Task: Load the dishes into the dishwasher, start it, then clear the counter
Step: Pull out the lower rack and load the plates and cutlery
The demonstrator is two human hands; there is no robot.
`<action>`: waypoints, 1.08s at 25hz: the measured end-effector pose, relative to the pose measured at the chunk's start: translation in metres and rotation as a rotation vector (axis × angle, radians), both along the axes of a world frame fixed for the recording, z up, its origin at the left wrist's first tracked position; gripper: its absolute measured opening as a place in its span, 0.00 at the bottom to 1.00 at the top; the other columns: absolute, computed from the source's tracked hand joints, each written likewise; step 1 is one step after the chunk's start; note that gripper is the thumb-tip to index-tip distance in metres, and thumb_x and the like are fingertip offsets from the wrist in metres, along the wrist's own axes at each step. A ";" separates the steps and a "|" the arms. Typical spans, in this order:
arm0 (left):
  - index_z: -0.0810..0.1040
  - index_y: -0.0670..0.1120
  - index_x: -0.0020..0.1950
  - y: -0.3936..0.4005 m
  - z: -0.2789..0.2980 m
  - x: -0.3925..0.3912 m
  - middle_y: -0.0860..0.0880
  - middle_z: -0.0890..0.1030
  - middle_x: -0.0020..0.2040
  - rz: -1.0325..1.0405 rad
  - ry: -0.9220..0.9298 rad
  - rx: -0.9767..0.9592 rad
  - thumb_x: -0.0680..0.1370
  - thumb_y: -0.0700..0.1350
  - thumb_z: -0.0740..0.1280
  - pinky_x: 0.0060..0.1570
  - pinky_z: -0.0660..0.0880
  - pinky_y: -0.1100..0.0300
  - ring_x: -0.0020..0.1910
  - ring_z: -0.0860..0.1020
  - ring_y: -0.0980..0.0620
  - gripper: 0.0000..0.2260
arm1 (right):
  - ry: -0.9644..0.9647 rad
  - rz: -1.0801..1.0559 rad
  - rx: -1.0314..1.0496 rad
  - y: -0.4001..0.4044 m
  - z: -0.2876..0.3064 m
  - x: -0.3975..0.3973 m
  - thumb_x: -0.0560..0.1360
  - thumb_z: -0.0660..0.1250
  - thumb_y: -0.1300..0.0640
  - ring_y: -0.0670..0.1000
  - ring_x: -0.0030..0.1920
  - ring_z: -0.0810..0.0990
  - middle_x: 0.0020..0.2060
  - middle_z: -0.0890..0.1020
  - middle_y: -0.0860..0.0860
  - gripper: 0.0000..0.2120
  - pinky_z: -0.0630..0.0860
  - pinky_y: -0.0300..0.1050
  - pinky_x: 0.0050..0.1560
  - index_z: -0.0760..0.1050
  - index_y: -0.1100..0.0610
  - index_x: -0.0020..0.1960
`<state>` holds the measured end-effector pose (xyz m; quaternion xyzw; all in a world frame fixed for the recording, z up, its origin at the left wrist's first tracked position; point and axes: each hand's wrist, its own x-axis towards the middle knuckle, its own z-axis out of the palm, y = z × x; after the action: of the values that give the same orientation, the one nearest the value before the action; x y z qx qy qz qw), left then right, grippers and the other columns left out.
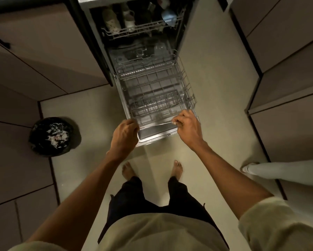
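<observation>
The dishwasher stands open below me, its door [155, 137] folded down flat. The grey wire lower rack [153, 91] is pulled out over the door and holds no dishes. My left hand [125, 132] grips the rack's front rail at its left end. My right hand [187, 125] pinches the same rail at its right end. Above and further in, the upper rack [143, 27] carries cups, a spotted mug and a blue bowl [168, 16].
A round bin [51, 136] lined with a black bag and full of rubbish stands on the floor to the left. Brown cabinet fronts [25, 73] line both sides of the pale floor. My bare feet are just behind the door. Another person's light-trousered leg [279, 171] is at the right.
</observation>
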<state>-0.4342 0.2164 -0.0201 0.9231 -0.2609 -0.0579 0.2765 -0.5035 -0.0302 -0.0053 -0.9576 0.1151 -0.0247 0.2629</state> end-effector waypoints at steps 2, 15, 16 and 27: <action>0.82 0.39 0.39 -0.027 -0.007 -0.013 0.45 0.81 0.41 0.011 0.018 0.052 0.73 0.31 0.70 0.32 0.77 0.48 0.37 0.78 0.46 0.05 | 0.000 0.016 0.021 -0.029 -0.011 -0.009 0.72 0.72 0.68 0.54 0.48 0.76 0.43 0.79 0.50 0.08 0.75 0.45 0.40 0.85 0.57 0.45; 0.80 0.44 0.39 -0.150 -0.065 -0.022 0.50 0.79 0.41 0.140 0.160 0.266 0.73 0.35 0.68 0.33 0.72 0.57 0.37 0.76 0.48 0.06 | 0.111 0.092 0.033 -0.156 -0.098 0.019 0.74 0.73 0.65 0.53 0.50 0.75 0.44 0.77 0.51 0.07 0.78 0.51 0.41 0.85 0.55 0.48; 0.81 0.44 0.40 -0.157 -0.069 -0.015 0.50 0.80 0.42 0.133 0.154 0.267 0.75 0.35 0.68 0.33 0.73 0.56 0.38 0.77 0.49 0.06 | 0.112 0.091 0.037 -0.162 -0.107 0.027 0.74 0.73 0.65 0.52 0.50 0.74 0.44 0.76 0.51 0.07 0.78 0.51 0.40 0.85 0.55 0.48; 0.84 0.39 0.47 -0.216 -0.194 0.099 0.43 0.84 0.46 0.102 0.198 0.169 0.76 0.33 0.70 0.38 0.71 0.61 0.41 0.82 0.46 0.04 | 0.152 0.136 -0.019 -0.223 -0.224 0.138 0.69 0.72 0.72 0.55 0.46 0.76 0.41 0.78 0.53 0.13 0.76 0.48 0.36 0.85 0.58 0.47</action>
<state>-0.3356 0.0005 -0.2137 0.9449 -0.1791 -0.1562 0.2249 -0.3652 -0.2527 -0.2298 -0.9648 0.0692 0.0649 0.2454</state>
